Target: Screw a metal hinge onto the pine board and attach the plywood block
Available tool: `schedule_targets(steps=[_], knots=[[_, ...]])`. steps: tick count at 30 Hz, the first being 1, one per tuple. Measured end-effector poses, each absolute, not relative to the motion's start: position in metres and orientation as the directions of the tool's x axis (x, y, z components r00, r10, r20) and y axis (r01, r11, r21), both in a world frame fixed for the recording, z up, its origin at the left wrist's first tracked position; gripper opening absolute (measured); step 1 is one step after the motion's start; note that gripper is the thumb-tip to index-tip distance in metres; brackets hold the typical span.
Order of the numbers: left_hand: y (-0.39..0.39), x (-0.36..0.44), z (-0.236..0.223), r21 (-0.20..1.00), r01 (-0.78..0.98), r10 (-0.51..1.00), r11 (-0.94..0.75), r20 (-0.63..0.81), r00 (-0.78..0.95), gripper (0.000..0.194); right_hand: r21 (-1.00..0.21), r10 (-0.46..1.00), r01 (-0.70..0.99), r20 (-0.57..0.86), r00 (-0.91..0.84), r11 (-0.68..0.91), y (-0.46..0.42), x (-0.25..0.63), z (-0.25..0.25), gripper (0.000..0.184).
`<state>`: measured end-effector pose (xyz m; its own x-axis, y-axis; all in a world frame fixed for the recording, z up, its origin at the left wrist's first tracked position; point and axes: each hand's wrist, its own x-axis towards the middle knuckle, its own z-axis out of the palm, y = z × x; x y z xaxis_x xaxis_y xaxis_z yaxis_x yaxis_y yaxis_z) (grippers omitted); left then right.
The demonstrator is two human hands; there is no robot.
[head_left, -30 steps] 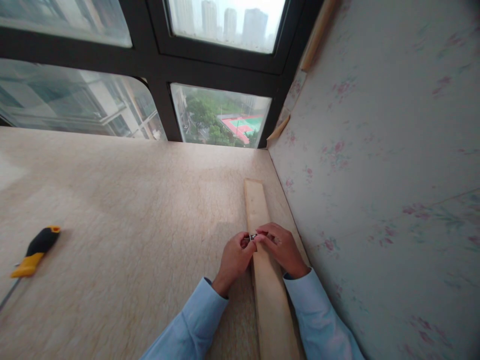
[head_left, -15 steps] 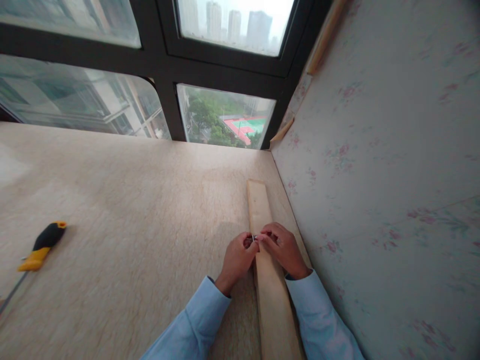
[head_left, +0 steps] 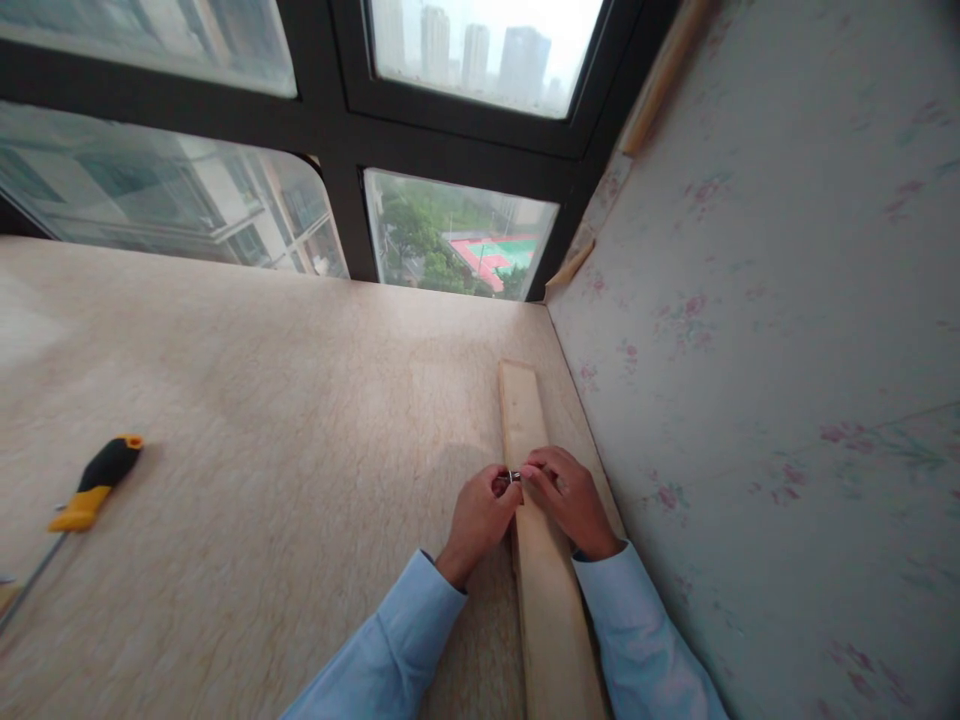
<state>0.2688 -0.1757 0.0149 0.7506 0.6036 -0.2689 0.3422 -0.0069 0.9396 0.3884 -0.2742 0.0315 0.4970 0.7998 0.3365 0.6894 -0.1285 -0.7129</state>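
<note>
A long pale wooden plank (head_left: pixel 525 410) lies on the beige marble-patterned surface (head_left: pixel 262 450), close to the wall on the right. Above its middle, my left hand (head_left: pixel 476 520) and my right hand (head_left: pixel 574 500) meet fingertip to fingertip. Both pinch a small metal piece (head_left: pixel 514 477) between them; it is too small to name. My left hand sits just left of the plank, my right hand rests over it. Light blue sleeves cover both forearms.
A screwdriver with a black and yellow handle (head_left: pixel 94 485) lies far left on the surface. Flowered wallpaper (head_left: pixel 750 350) rises at the right. A dark-framed window (head_left: pixel 450 150) runs along the back edge.
The view has shifted slightly, so everything sits a little further right in the frame. My hands stay pinched together over the plank.
</note>
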Motion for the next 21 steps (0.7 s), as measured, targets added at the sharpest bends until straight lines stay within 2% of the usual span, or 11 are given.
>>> schedule_targets(steps=[7, 11, 15, 21], knots=[[-0.1762, 0.2692, 0.0137, 0.947, 0.321, 0.604, -0.018, -0.245, 0.758, 0.023, -0.716, 0.862, 0.697, 0.33, 0.384, -0.036, -0.2769, 0.3903, 0.0279, 0.018], [-0.1763, 0.2693, 0.0139, 0.94, 0.338, 0.61, -0.048, -0.24, 0.755, 0.021, -0.668, 0.829, 0.738, 0.357, 0.43, -0.095, -0.273, 0.3872, 0.0268, 0.016], [-0.1764, 0.2694, 0.0143, 0.933, 0.355, 0.616, -0.055, -0.248, 0.747, 0.019, -0.656, 0.773, 0.737, 0.379, 0.508, -0.163, -0.2734, 0.3883, 0.0275, 0.024], [-0.1764, 0.2685, 0.0151, 0.933, 0.355, 0.607, -0.051, -0.253, 0.753, 0.018, -0.709, 0.832, 0.704, 0.359, 0.424, -0.052, -0.2775, 0.3934, 0.0246, 0.02]])
